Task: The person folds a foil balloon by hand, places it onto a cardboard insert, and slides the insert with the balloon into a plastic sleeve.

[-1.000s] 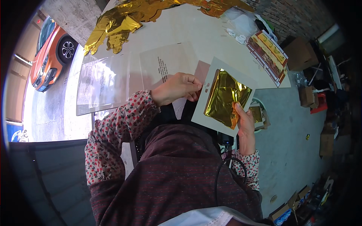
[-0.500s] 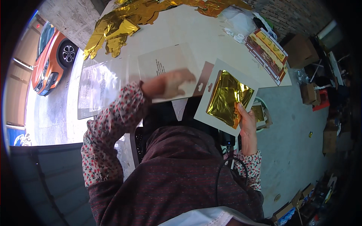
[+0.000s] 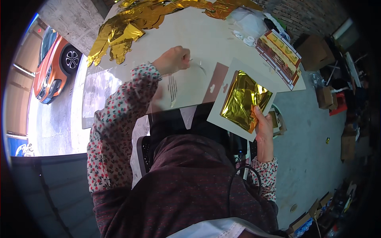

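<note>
Fingers (image 3: 258,115) of right hand (image 3: 263,127) pinch white card (image 3: 222,115) (folded gold foil (image 3: 245,100) on it).

A garage-like workshop opening onto a driveway is showing here: a white worktable (image 3: 222,43) is carrying crumpled gold foil (image 3: 131,23), an orange car (image 3: 53,65) is parked left of the table, and cardboard boxes (image 3: 317,51) are sitting on the concrete floor (image 3: 313,158) to its right.

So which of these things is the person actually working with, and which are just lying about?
In hand:
- white card with folded gold foil, held by the right hand
- clear plastic sleeve, pinched by the left hand

Lying about:
- crumpled gold foil balloons
- printed sheet
- striped packets
- cardboard boxes
</note>
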`<state>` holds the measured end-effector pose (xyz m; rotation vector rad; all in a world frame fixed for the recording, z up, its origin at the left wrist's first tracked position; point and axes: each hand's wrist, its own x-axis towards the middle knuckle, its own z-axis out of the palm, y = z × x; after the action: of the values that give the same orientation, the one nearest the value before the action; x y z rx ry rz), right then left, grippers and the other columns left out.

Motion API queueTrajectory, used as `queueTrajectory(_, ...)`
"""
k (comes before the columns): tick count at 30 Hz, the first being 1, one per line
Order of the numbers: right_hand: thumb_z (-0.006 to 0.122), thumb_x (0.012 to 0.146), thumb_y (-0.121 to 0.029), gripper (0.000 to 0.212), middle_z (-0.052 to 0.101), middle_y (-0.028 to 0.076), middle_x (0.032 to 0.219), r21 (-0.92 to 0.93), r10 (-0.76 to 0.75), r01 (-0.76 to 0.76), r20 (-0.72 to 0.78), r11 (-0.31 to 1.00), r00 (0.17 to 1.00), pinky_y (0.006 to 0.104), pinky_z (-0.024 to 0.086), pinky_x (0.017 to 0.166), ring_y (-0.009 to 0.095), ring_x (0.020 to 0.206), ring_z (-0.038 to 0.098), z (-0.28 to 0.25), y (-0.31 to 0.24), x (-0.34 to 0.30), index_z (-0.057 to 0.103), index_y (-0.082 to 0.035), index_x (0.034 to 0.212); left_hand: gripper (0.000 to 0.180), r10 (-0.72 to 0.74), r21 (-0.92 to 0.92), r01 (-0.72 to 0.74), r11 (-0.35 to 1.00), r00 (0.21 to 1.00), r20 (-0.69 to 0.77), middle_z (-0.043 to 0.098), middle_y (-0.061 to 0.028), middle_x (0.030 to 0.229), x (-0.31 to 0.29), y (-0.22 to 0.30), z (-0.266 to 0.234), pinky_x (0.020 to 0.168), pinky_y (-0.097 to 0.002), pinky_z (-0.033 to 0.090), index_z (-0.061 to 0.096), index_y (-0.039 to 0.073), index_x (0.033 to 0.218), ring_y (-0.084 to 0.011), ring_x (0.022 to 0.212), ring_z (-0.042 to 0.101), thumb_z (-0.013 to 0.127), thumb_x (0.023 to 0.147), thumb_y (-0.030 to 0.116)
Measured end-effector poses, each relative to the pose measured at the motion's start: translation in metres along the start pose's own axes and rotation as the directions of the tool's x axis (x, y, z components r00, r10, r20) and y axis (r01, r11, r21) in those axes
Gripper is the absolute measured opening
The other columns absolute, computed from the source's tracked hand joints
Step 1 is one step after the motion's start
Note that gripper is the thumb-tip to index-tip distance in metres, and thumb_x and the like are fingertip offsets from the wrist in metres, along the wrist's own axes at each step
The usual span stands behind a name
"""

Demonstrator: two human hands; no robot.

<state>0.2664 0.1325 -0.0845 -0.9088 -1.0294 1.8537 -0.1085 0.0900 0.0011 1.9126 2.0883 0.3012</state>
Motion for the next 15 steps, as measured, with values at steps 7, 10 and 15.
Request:
queueTrajectory(7,0.065,0.094,-0.011,0.019,0.068,0.003,0.107,-0.014,-0.091,0.091,-0.038,0.996,0.995,0.0273,0.050,0.090,0.012,0.100,0.064,-0.006,-0.016,0.001,0.066,-0.006,0.112,0.021,0.075,-0.495,0.036,0.868,0.976,0.202,0.066,-0.0041,0.076,-0.021,0.031,-0.041,0.064,-0.0244,0.049,0.066,-0.002,0.103,-0.0096,0.070,0.062,0.069,0.086,0.010)
queueTrajectory(10,0.065,0.094,-0.010,0.021,0.068,0.003,0.109,0.034,-0.173,0.173,-0.016,0.984,0.985,0.0274,0.050,0.090,0.012,0.100,0.064,0.002,-0.027,0.004,0.064,-0.005,0.114,0.023,0.054,-0.482,0.147,0.864,0.924,0.379,0.068,-0.0045,0.078,-0.021,0.041,-0.051,0.066,-0.0240,0.049,0.066,-0.002,0.104,-0.0097,0.073,0.062,0.071,0.086,0.011)
queueTrajectory(15,0.065,0.095,-0.011,0.021,0.067,0.002,0.108,-0.007,-0.267,0.267,0.019,0.964,0.963,0.0270,0.050,0.089,0.011,0.099,0.063,0.011,-0.044,0.015,0.063,-0.004,0.114,0.023,0.136,-0.514,0.200,0.834,0.829,0.543,0.069,-0.0051,0.081,-0.008,0.035,-0.046,0.070,-0.0245,0.049,0.066,-0.002,0.102,-0.0099,0.075,0.063,0.073,0.084,0.011)
